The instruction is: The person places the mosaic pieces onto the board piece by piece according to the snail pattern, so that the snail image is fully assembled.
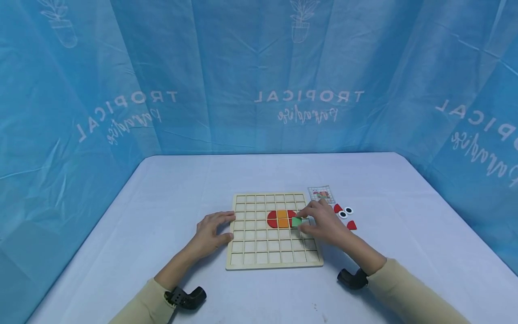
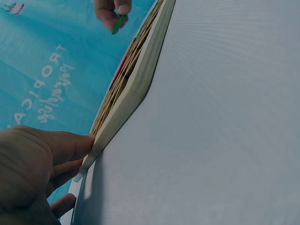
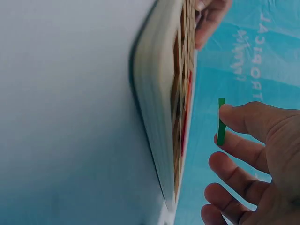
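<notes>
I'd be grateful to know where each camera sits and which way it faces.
Head: on the head, facing forward and down over the gridded board toward the blue curtain; left hand, right hand and sleeves show.
Left wrist: on that wrist, facing the board's edge, tilted; the left hand and, at top, part of the right hand show.
Right wrist: on that wrist, tilted toward the board's edge; the right hand and, at top, part of the left hand show.
Both wrist views share the board, curtain and pinched green piece.
</notes>
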Tool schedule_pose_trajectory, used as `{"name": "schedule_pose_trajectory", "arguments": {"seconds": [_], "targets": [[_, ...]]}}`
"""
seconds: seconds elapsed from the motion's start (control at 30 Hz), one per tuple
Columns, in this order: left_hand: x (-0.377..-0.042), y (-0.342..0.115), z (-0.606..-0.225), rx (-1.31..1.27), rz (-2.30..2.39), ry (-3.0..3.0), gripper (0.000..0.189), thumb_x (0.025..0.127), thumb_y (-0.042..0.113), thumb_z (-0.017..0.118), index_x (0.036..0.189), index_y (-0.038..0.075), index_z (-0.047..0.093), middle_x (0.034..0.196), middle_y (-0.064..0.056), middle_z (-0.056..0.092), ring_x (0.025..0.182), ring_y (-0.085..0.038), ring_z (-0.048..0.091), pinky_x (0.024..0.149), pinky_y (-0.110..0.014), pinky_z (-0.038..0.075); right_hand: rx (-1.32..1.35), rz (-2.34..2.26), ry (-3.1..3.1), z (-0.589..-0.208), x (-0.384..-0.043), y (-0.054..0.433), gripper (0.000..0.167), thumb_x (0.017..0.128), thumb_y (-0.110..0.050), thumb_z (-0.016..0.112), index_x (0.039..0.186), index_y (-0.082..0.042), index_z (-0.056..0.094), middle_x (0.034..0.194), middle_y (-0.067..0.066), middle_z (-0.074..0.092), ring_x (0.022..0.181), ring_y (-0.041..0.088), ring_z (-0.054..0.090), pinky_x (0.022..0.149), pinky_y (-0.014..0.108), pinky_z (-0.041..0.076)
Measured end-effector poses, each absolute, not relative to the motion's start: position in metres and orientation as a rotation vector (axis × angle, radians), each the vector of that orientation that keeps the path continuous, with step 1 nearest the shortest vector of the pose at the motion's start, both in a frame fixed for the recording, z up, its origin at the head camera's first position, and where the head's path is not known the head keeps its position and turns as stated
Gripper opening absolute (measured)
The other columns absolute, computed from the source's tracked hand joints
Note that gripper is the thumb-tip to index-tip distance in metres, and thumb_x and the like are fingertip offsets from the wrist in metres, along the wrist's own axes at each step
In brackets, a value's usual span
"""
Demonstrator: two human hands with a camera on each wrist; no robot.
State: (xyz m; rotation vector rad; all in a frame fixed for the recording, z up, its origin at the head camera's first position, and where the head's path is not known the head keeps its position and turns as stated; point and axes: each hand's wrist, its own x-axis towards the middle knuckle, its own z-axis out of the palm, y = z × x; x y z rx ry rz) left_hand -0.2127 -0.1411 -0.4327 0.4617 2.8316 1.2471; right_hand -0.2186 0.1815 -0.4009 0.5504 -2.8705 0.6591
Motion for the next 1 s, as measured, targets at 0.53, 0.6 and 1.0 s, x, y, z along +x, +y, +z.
{"name": "schedule_pose_trajectory", "arguments": {"seconds": [0.53, 0.6, 1.0], "targets": [[-0.213, -0.142, -0.433, 0.487, 1.243, 2.830, 0.047, 0.085, 0.013, 0.066, 0.131, 0.007, 0.055, 0.144, -0.008, 0.046, 0.139, -0.035, 0.026, 0.112, -0.058, 0.008, 0.636, 0.623, -2.929, -0.411, -0.219, 0.154, 0.025, 0.074, -0.028, 0.079, 0.098, -0.024, 0.075, 0.096, -0.007, 0.062, 0.093, 0.012, 0.043, 0.073, 0.027, 0.038], [-0.214, -0.142, -0.433, 0.487, 1.237, 2.829, 0.047, 0.085, 0.013, 0.065, 0.131, 0.007, 0.055, 0.145, -0.008, 0.046, 0.139, -0.035, 0.025, 0.112, -0.059, 0.008, 0.648, 0.611, -2.937, -0.412, -0.218, 0.154, 0.024, 0.075, -0.029, 0.078, 0.099, -0.025, 0.075, 0.097, -0.007, 0.061, 0.093, 0.012, 0.043, 0.074, 0.027, 0.038], [-0.215, -0.142, -0.434, 0.487, 1.241, 2.823, 0.047, 0.085, 0.013, 0.065, 0.131, 0.007, 0.055, 0.145, -0.008, 0.046, 0.139, -0.035, 0.024, 0.111, -0.059, 0.007, 0.670, 0.544, -2.955, -0.413, -0.216, 0.153, 0.027, 0.074, -0.032, 0.079, 0.100, -0.025, 0.073, 0.098, -0.006, 0.060, 0.095, 0.013, 0.042, 0.078, 0.029, 0.038]]}}
